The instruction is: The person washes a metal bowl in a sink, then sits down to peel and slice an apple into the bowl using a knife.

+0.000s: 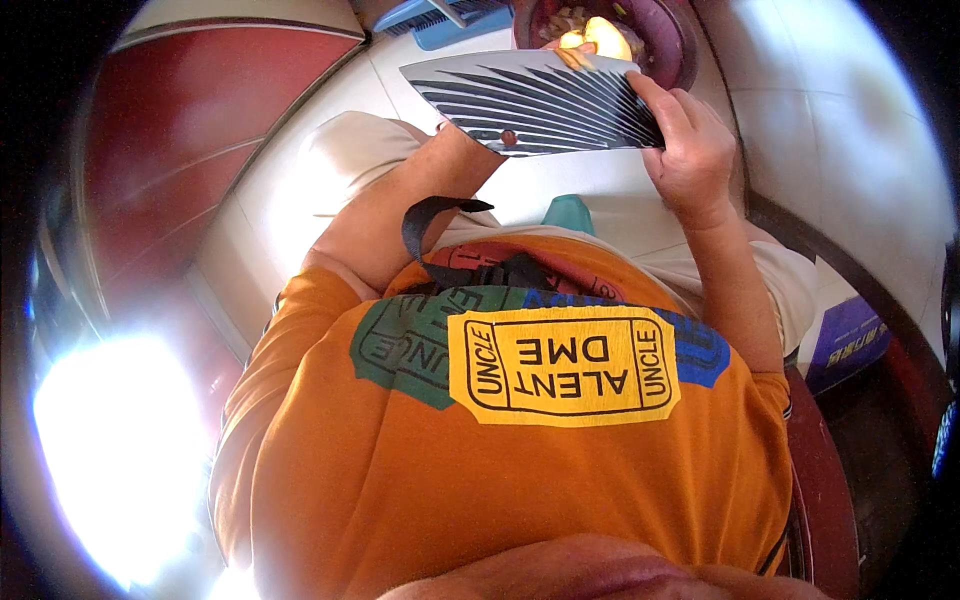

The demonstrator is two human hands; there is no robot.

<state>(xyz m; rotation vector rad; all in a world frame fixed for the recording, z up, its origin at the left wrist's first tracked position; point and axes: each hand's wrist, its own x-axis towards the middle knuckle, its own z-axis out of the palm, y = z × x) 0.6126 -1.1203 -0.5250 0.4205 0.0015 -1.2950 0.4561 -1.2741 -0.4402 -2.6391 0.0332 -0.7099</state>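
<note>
My right hand [686,142] grips a broad kitchen knife [540,101] at its right end. Its blade has dark ray-like stripes and a round hole near the spine, and lies across the view with its tip to the left. Behind the blade, most of my left hand [587,48] is hidden; only a bit of its fingers shows, against a pale yellow, peeled-looking piece of fruit or vegetable [609,39]. Thin brownish strips [574,59], perhaps peel, lie at the blade's far edge. The pale piece is over a dark red basin [679,45] holding scraps.
A blue plastic dustpan-like item [461,28] lies on the white tiled floor [360,82] at the top. Red cabinet panels [202,112] stand at the left. Between the legs is a teal object [570,214]. A purple box [847,341] bearing writing sits at the right.
</note>
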